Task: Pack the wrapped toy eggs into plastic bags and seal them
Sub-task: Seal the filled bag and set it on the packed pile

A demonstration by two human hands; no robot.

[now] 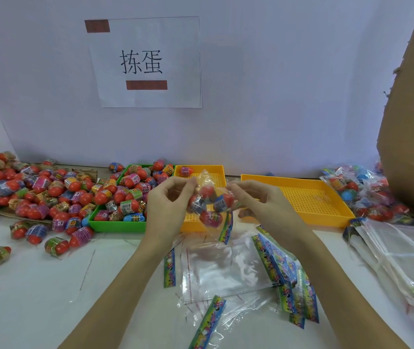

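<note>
Thumb and forefinger of the left hand (169, 205) pinch one upper corner of a clear bag (207, 202), and the fingers of the right hand (259, 205) pinch the other, the remaining fingers loosely curled; whether the mouth is already pressed closed I cannot tell. The bag hangs between the hands just above the near edge of the middle yellow tray (216, 172), mouth up and long axis roughly upright, with several eggs bunched in its lower half and a printed strip dangling beneath. This bag looks filled and at the sealing step. Well right of that tray, past a second yellow tray (311, 197), a heap of packed bags (367, 195) shows a fair share done. Much is left: a green tray (115, 225) touching the yellow tray's left side is full of eggs, and further left a big pile of loose eggs (29, 192) sprawls. Nearer the person than the tray lie empty bags (226, 270) and printed strips (276, 263).
</note>
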